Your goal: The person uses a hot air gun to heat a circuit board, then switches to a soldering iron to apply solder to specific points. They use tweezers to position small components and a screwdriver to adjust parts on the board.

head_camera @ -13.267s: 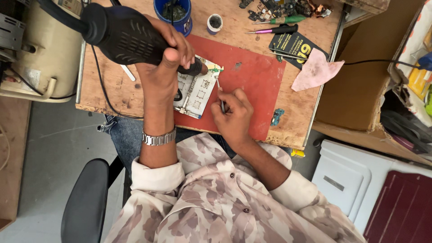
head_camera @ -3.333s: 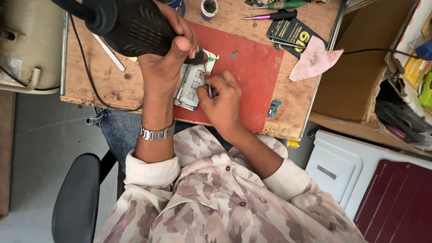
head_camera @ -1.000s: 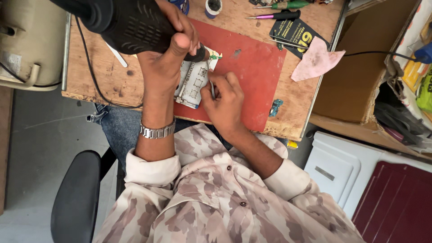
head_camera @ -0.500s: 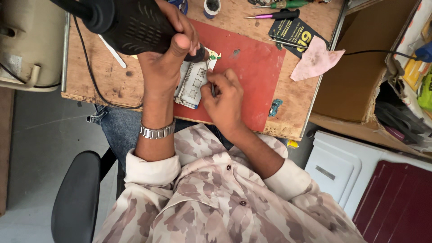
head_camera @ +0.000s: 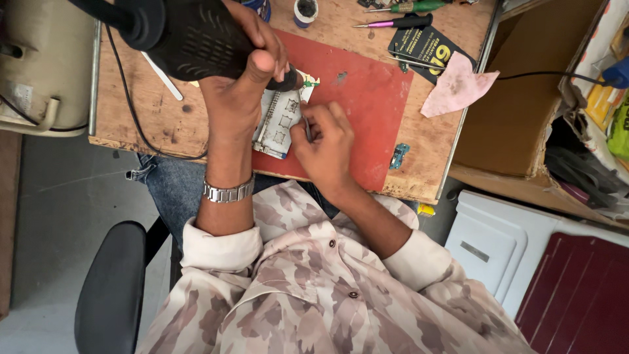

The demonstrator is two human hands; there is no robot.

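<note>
Left hand (head_camera: 239, 85) grips a black hot-air gun (head_camera: 190, 39); right hand (head_camera: 325, 141) pinches tweezers (head_camera: 305, 121) over the circuit board (head_camera: 278, 121).

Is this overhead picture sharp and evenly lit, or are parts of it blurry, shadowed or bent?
Head view: soft, even light with faint shadows and no strong glare on the red mat; the left hand gripping the black heat tool, the right hand and the circuit board look sharp; the straight edges of the wooden table lean from the wide lens.

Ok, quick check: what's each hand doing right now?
Left hand: closed around the black corded hot-air tool.
Right hand: fingers pinched on thin tweezers over the circuit board.
</note>
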